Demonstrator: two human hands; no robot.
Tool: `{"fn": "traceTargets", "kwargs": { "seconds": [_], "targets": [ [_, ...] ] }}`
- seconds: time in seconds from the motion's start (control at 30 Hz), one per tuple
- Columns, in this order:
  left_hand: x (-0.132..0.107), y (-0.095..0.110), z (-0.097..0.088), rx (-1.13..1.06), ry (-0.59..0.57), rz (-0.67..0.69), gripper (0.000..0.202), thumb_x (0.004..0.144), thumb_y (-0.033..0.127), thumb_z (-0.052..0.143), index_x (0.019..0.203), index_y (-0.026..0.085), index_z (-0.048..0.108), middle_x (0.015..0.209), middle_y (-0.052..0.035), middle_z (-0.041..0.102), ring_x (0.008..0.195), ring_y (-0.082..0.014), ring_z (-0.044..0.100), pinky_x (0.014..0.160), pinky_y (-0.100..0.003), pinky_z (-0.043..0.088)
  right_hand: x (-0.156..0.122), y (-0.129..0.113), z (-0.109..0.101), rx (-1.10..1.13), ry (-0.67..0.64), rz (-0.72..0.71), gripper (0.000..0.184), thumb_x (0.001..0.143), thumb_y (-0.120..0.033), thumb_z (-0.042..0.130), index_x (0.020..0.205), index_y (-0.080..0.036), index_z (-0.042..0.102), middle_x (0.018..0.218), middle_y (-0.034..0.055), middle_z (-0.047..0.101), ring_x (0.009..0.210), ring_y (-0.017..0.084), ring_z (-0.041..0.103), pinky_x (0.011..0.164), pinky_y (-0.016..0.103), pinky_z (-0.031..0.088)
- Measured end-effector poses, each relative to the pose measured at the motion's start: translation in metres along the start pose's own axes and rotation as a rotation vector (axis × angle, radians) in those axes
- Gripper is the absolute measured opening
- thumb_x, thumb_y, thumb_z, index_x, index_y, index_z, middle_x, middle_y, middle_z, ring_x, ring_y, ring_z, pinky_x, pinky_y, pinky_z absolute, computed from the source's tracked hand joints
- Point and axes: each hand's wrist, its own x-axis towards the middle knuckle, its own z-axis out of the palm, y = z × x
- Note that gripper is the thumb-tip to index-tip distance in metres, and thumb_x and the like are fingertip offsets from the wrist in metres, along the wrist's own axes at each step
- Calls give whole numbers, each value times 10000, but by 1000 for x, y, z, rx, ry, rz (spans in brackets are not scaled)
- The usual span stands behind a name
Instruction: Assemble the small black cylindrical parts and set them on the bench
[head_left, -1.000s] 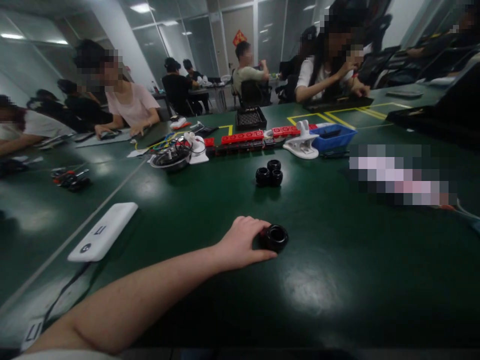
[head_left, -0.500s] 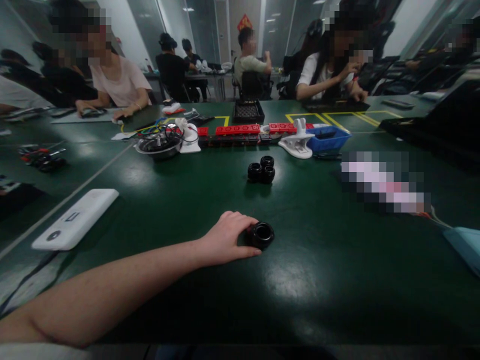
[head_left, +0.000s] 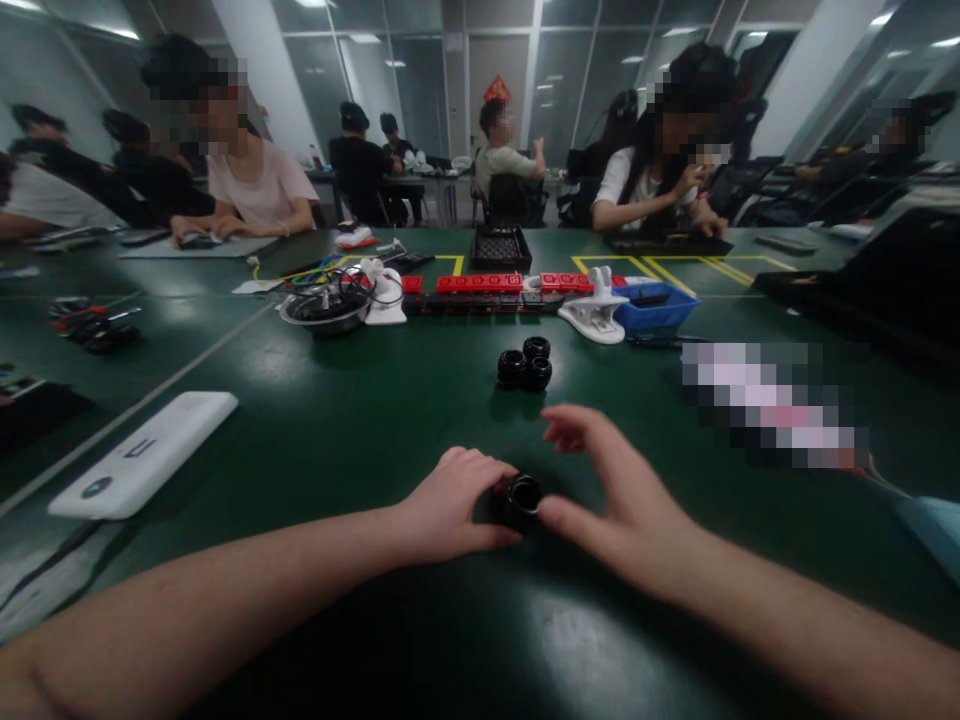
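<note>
The left hand (head_left: 450,510) is gripping a black tyre (head_left: 520,504) on the green table (head_left: 360,420). The right hand (head_left: 637,505) is hovering with its grip wide, thumb tip lying at the tyre's right edge; I cannot tell whether it is touching. Beyond, three more tyres (head_left: 538,374) are sitting clustered; farther, a blue bin (head_left: 654,314) is standing beside a white clamp (head_left: 595,318).

The green tabletop (head_left: 337,420) (glossy in patches) carries black tyres (head_left: 513,372), a white slab (head_left: 150,455), a metal bowl (head_left: 328,325) and a blue bin (head_left: 654,310).
</note>
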Motion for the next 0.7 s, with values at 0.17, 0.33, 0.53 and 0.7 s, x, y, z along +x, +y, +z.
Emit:
{"fn": "traceTargets", "kwargs": {
  "seconds": [0.17,0.33,0.53,0.7],
  "targets": [
    [1,2,2,0,10,-23,382,691,340,679,1001,183,521,926,-22,574,849,-222,505,788,-346,343,-4,3,32,-33,-91,-81,389,724,-246,611,1071,-172,451,996,96,551,890,244,527,777,419,455],
    [1,4,2,2,-8,-51,310,665,279,691,908,179,527,862,-9,556,800,-205,487,750,-327,348,-11,16,37,186,-27,-227,524,683,-88,473,1178,-200,342,1062,78,514,950,203,519,819,345,460],
    [0,5,1,-42,-27,-73,321,675,329,678,916,187,520,885,-20,552,819,-211,481,766,-343,351,-10,21,37,154,-73,-116,490,694,-179,596,1137,-207,389,1037,77,532,920,224,535,809,365,455],
    [1,5,2,-63,-43,-84,290,653,250,665,898,194,520,871,-7,548,802,-201,478,757,-336,356,-10,26,37,204,-123,-136,452,718,-176,562,1140,-202,402,1018,86,555,902,221,545,804,369,457]
  ]
}}
